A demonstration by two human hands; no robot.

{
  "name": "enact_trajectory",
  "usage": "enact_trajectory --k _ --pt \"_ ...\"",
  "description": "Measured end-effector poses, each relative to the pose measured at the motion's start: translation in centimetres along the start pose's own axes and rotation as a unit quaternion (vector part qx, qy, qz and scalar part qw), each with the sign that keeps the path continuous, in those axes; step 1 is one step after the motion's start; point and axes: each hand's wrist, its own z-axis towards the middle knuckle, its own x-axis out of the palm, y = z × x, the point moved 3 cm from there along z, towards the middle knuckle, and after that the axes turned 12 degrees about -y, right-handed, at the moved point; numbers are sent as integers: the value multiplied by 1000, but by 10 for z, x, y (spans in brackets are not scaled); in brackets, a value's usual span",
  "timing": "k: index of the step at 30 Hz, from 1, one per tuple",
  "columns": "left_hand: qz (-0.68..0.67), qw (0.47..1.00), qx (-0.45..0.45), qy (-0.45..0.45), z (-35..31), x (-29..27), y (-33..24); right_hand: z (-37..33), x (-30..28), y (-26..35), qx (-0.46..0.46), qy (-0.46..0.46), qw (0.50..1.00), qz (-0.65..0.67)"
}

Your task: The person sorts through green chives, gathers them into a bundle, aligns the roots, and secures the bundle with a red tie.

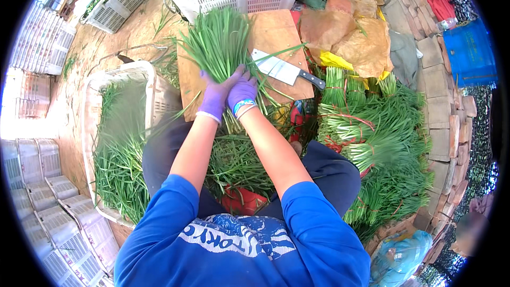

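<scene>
Blue sleeves (178, 202) and a blue shirt (223, 266) with pale print lie nearest, and bare forearms reach forward from them. Dark trousers (334, 172) show at both sides, the knees bent outward. Between the legs are loose leaves (239, 157), strewn partly over something red (241, 201).

Beside the left leg stands a white basket (88, 133) full of greens (122, 175), partly blurred. To the right lies a pile of tied bundles (366, 127), with red ties round several of them.

Farther forward, the left hand (214, 95) and right hand (243, 90), both in purple gloves, meet over the near edge of a wooden board (276, 26). Their fingers are closed around the lower part of a green bunch (223, 42), one hand against the other. Its leaves fan away across the board's left half; pale stalk ends show below the gloves. Just right of the bunch, a knife (276, 67) lies flat, its black handle over the board's right edge.

Beyond the bundles are crumpled brown sheets (340, 32). Past the board stands a filled white crate (207, 2); another crate (114, 8) sits far left, near stacked crates (45, 37).
</scene>
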Motion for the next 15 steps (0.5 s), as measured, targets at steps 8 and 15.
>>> enact_trajectory --k 8,15 --pt "374 907 -36 -191 -9 -2 -39 -49 -93 3 -229 126 963 59" --pt "353 911 4 -212 -18 10 -41 4 -36 -80 0 -100 980 171"
